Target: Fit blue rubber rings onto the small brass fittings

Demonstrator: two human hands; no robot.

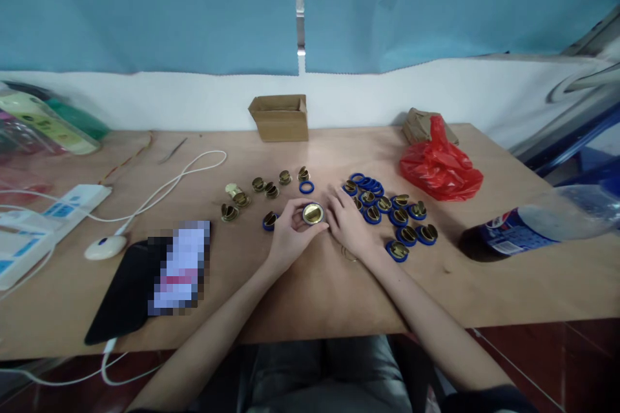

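biggest worry imo is the wooden table (310, 290) itself: smooth and flat with nothing along the near edge, so any round part that slips could roll off toward the lap or the floor. next, the plastic bottle (537, 222) lying on its side at the right could get nudged by an elbow and roll into the work. the red plastic bag (440, 168) sits just behind the pile of brass caps with blue rings (394, 216), so a sleeve or wrist catching it might drag that pile around. the dark tablet (128, 290) and white mouse (105, 247) with its cable are off to the left, well apart, less of a risk.

the bare brass caps (264, 190) on the left and the loose blue ring (306, 187) are small and could easily get mixed up with the ringed ones.

now the hands: left hand (289, 232) has its fingers curled round a brass cap (312, 213), gripping it at the rim, face up, just above the table between both hands. right hand (349, 222) lies mostly flat, palm down, fingers loosely spread, fingertips touching that same cap's edge and its far side just beside the ringed pile; doesn't look like it's gripping anything, though what's under the palm is hidden
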